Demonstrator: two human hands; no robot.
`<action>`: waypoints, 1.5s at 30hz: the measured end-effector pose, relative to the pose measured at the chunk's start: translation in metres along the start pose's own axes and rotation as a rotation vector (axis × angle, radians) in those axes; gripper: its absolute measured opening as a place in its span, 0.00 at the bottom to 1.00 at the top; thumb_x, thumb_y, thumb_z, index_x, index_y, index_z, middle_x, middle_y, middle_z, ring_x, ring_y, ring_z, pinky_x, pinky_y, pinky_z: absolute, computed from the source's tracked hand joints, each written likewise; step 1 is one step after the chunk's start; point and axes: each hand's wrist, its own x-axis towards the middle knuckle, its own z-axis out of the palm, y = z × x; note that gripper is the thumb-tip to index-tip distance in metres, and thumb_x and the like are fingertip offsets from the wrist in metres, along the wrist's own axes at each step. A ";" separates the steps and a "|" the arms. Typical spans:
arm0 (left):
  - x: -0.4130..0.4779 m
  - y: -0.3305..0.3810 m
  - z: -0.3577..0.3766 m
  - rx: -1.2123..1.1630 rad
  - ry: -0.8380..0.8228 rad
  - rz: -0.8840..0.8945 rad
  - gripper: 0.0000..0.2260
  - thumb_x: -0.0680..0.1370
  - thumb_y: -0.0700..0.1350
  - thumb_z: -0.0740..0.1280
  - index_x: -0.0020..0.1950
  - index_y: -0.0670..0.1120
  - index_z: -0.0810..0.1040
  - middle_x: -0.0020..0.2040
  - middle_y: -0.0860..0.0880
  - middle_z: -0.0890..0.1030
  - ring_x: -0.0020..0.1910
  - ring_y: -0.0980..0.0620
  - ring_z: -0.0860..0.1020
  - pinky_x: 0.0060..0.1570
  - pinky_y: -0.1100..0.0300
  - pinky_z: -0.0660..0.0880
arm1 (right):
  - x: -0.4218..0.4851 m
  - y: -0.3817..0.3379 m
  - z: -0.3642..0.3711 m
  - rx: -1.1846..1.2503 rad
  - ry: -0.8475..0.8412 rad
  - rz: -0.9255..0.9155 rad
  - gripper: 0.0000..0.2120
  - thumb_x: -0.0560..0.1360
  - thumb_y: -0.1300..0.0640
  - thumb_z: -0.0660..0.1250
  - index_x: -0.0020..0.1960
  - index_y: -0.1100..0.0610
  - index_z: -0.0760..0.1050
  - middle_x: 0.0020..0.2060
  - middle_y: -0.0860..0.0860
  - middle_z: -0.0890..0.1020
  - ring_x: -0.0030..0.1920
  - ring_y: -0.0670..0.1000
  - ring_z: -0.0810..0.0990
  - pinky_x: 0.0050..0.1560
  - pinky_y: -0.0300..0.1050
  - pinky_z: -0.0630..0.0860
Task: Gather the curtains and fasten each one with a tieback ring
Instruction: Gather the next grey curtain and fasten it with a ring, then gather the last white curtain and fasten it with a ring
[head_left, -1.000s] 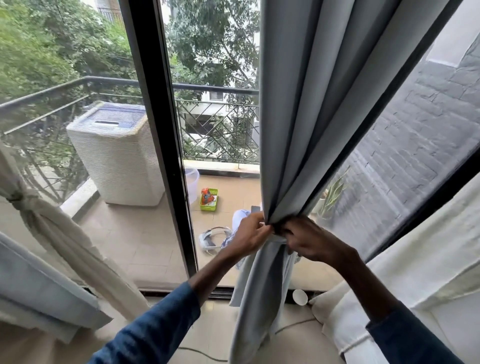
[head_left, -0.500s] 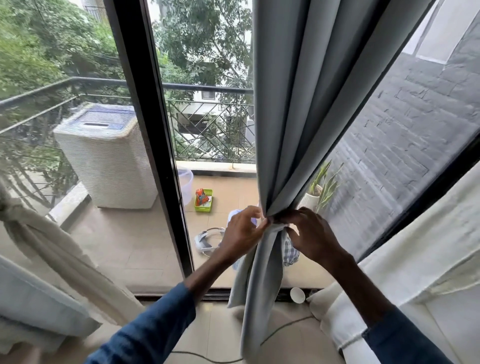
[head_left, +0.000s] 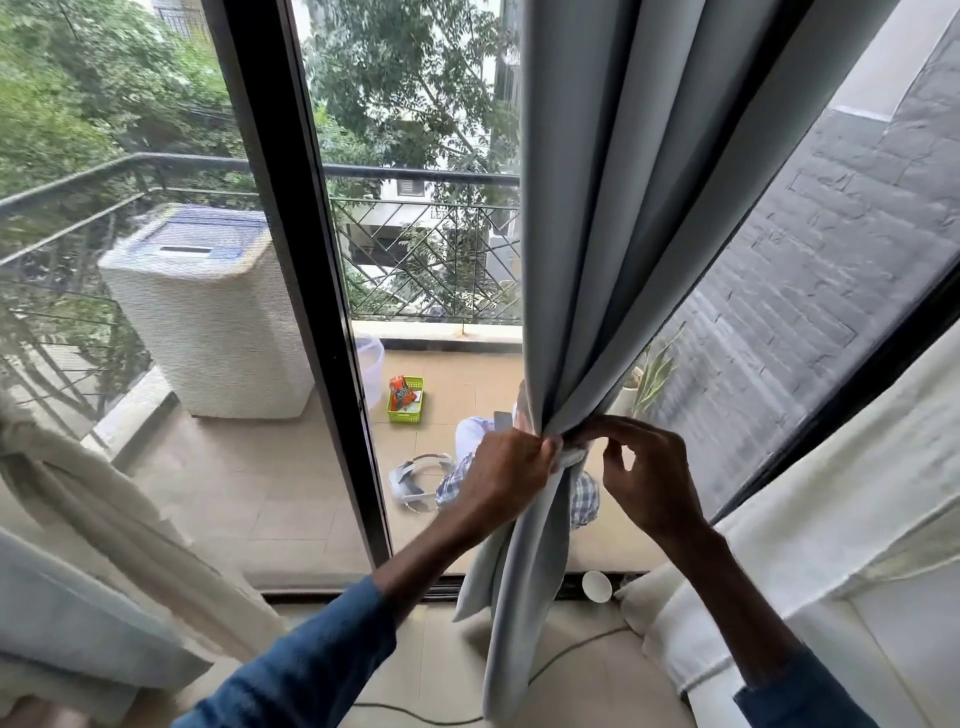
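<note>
A grey curtain (head_left: 613, 223) hangs before the glass door, gathered into a narrow waist at mid-height. A pale grey tieback band (head_left: 570, 458) wraps that waist. My left hand (head_left: 506, 475) grips the gathered cloth and the band's left end. My right hand (head_left: 647, 470) is just right of the waist, with curled fingertips at the band's right end. A cream curtain (head_left: 98, 499) at the left is bunched and tied. Another cream curtain (head_left: 831, 519) hangs at the right.
A black door frame post (head_left: 311, 291) stands left of the grey curtain. Beyond the glass lie a covered washing machine (head_left: 208, 317), a green basket (head_left: 406, 400) and a potted plant (head_left: 649, 379). A white cup (head_left: 596, 586) and a cable (head_left: 566, 657) lie on the floor.
My right hand has come off the gathered waist and moved a little to the right, its fingers now at the band's end. My left hand keeps its grip.
</note>
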 end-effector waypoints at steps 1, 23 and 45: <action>-0.002 0.003 0.002 -0.008 -0.013 -0.004 0.20 0.83 0.52 0.62 0.38 0.45 0.86 0.33 0.45 0.84 0.31 0.47 0.83 0.38 0.52 0.80 | -0.002 0.001 0.000 -0.005 0.012 0.002 0.31 0.64 0.78 0.63 0.51 0.47 0.84 0.49 0.38 0.86 0.51 0.38 0.84 0.50 0.43 0.82; 0.007 0.085 0.067 -0.158 -0.213 0.341 0.10 0.78 0.48 0.64 0.57 0.53 0.80 0.52 0.58 0.84 0.44 0.62 0.82 0.46 0.60 0.82 | -0.059 0.014 -0.083 -0.140 0.389 0.396 0.19 0.69 0.75 0.64 0.47 0.56 0.86 0.46 0.45 0.87 0.44 0.43 0.86 0.42 0.41 0.83; 0.145 0.469 0.103 -0.306 0.113 0.961 0.08 0.76 0.43 0.67 0.52 0.53 0.82 0.49 0.61 0.84 0.43 0.64 0.81 0.44 0.59 0.82 | 0.054 0.059 -0.452 -0.608 0.840 0.047 0.11 0.74 0.68 0.66 0.46 0.55 0.83 0.47 0.44 0.86 0.48 0.42 0.83 0.38 0.39 0.81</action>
